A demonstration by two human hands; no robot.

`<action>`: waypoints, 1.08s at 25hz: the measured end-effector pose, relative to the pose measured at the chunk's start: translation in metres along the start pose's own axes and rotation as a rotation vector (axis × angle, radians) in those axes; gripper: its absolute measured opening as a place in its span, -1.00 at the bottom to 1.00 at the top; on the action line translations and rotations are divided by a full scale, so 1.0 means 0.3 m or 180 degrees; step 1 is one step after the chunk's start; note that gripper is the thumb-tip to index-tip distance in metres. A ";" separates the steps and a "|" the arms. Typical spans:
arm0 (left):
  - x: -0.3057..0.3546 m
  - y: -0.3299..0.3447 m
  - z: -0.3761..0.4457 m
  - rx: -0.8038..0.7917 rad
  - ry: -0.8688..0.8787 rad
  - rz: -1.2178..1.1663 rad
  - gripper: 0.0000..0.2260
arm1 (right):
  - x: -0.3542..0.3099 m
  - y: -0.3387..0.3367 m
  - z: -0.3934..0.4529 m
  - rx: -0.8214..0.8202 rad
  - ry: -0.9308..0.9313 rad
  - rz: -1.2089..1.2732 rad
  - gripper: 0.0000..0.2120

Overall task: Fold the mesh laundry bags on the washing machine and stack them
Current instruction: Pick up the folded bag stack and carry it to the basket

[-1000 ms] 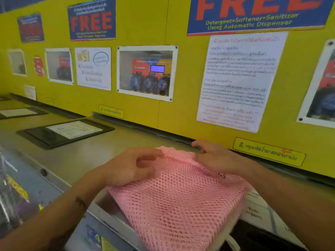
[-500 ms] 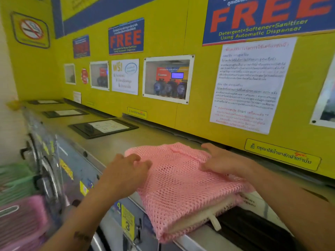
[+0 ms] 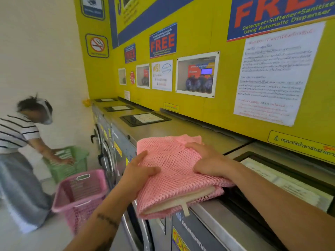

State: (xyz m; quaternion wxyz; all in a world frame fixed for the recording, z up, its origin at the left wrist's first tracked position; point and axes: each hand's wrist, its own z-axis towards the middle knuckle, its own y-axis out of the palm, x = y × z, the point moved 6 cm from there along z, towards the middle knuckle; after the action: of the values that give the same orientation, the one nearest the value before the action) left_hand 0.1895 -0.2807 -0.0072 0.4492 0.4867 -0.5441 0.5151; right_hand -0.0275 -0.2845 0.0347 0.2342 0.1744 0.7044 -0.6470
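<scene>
Holding: both hands lay on the folded pink mesh laundry bag (image 3: 174, 171) on top of the washing machine (image 3: 181, 127).
Left hand (image 3: 139, 173): it rested on the bag's left edge, thumb laid across the mesh, fingers loosely curled along the side; whether they pinched the fabric could not be told.
Right hand (image 3: 208, 160): it lay palm down on the upper right of the bag, fingers spread and bent, pressing rather than gripping.
Bag position: it sat at the machine's front edge, its near corner hanging out past the edge over the machine's front; a white trim (image 3: 181, 203) and short tab showed at the open fold.
Layers: pink mesh showed under the top fold too; whether that was a second bag could not be told.
Risk of sliding: with so much overhang, lifting either palm seemed likely to let the bag tip off the front.
Risk to fold: slack mesh could spring open if pressure came off unevenly.
Nearby: a pink basket (image 3: 81, 192) stood on the floor to the left.
</scene>
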 end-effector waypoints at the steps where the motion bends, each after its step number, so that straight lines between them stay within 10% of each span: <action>1: -0.022 -0.020 -0.009 0.0005 -0.0139 -0.0395 -0.34 | -0.026 0.019 -0.010 0.0005 -0.0048 0.0040 -0.22; 16: -0.177 -0.765 -0.281 0.1624 0.0280 0.0024 -0.65 | -0.636 0.569 0.063 -0.0078 -0.1363 0.0983 -0.35; 27: -1.026 -1.269 -0.157 0.0824 -0.0110 0.0794 -0.61 | -0.591 1.615 0.080 -0.0041 -0.0636 0.1199 -0.32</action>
State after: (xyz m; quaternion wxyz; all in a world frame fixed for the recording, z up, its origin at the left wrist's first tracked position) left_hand 0.6043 -0.2116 -0.2619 0.3060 0.4779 -0.5370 0.6242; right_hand 0.3879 -0.2490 -0.2702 0.4207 0.2365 0.6368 -0.6013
